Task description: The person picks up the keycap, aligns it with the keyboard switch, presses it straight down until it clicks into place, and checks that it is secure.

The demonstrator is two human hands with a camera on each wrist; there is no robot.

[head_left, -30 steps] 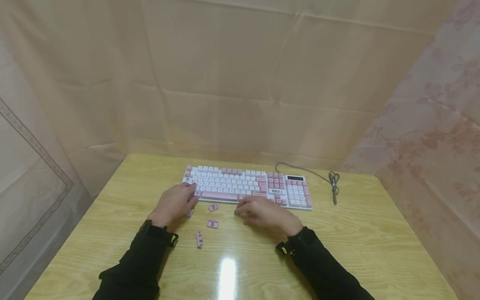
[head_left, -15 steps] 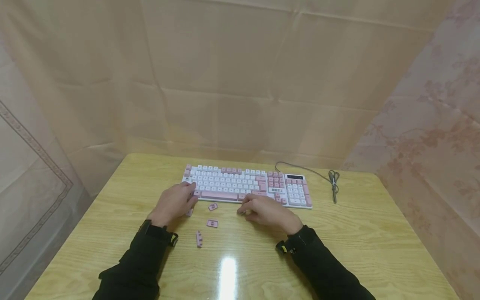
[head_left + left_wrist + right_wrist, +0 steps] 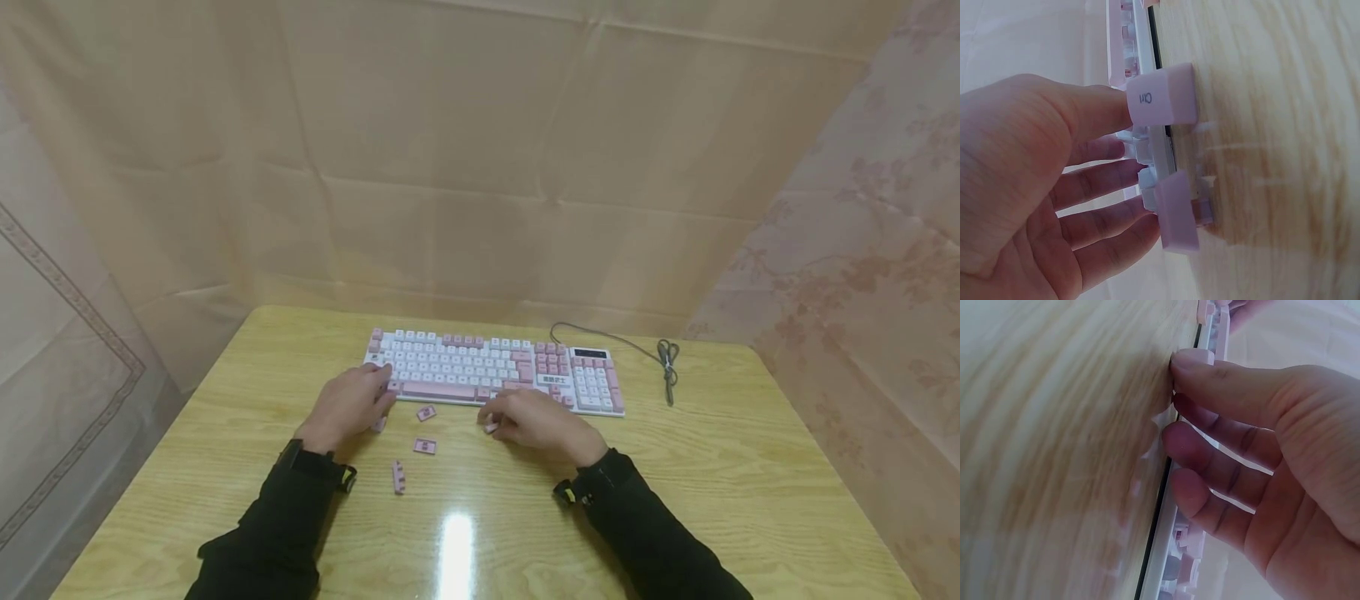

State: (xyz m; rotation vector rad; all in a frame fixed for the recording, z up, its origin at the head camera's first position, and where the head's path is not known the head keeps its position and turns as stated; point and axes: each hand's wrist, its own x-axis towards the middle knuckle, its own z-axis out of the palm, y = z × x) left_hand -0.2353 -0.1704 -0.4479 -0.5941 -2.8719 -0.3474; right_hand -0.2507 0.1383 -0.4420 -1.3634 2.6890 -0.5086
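Note:
My right hand (image 3: 528, 421) is at the front edge of a pink-and-white keyboard (image 3: 450, 358), pinching a small pink keycap (image 3: 491, 427) between thumb and fingertips. In the right wrist view, the thumb partly covers that keycap (image 3: 1202, 356), and the other fingers curl loosely. My left hand (image 3: 347, 408) rests at the keyboard's left end, its relaxed fingers (image 3: 1100, 181) reaching the keys and its thumb near the front edge. Just in front of it, a lettered pink keycap (image 3: 1160, 95) overlaps the thumb tip in the left wrist view. Another pink keycap (image 3: 1177, 212) lies below the fingers.
Loose on the wooden table (image 3: 712, 500) lie one pink keycap (image 3: 426, 413) close to the keyboard, one keycap (image 3: 424, 447) nearer me and a longer keycap (image 3: 398, 477) on its side. A bundled grey cable (image 3: 667, 371) lies to the right. Cloth hangs behind.
My right hand has shifted slightly right, and the pink keycap in its fingers has come into view. The left hand stays in place.

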